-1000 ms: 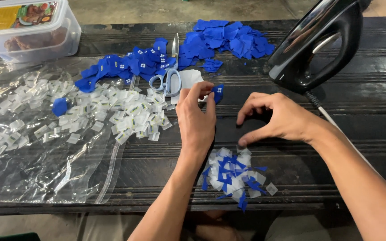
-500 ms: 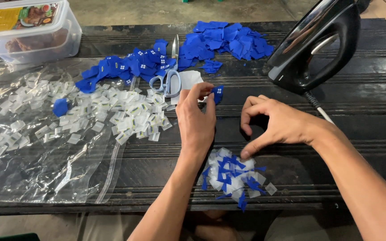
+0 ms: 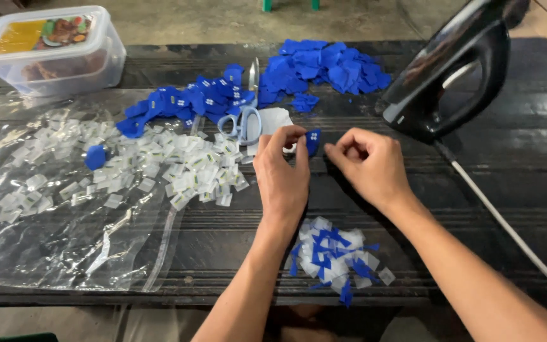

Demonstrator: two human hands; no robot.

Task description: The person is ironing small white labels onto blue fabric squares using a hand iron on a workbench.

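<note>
Black iron (image 3: 451,69), scissors (image 3: 245,117), lidded plastic box (image 3: 52,50).

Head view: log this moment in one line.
left hand: pinches blue tag | right hand: beside tag, fingers curled | scissors: behind, on table
</note>
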